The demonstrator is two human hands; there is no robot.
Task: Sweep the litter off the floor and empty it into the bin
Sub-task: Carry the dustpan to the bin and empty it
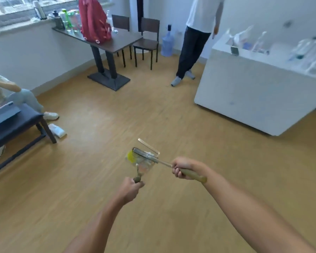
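Our left hand (130,189) is closed around the stubby handle of the dustpan (141,164), and our right hand (181,168) is wrapped tight on the olive grip of the brush (146,155), whose metal shaft runs forward and left to a head lying across the pan's mouth. Both tools look lifted off the floor (153,110). The pan seems to be see-through, and the litter (130,156) sits in it: a yellow scrap at the left edge, with pale and orange bits blurred behind it. We cannot tell how much is there.

We judge the sweeping done and the carry to the bin in hand. To do it well, we should keep the pan level or tipped slightly back toward the handle, and leave the brush head resting over the load as a lid so nothing slides out as we walk.

No bin shows clearly. A pale round container at the far left edge, beneath the low dark bench (16,121), might be one, but we cannot tell. Ahead, a standing person (193,52) blocks the gap beside the white counter (254,92), so we should go around them slowly.
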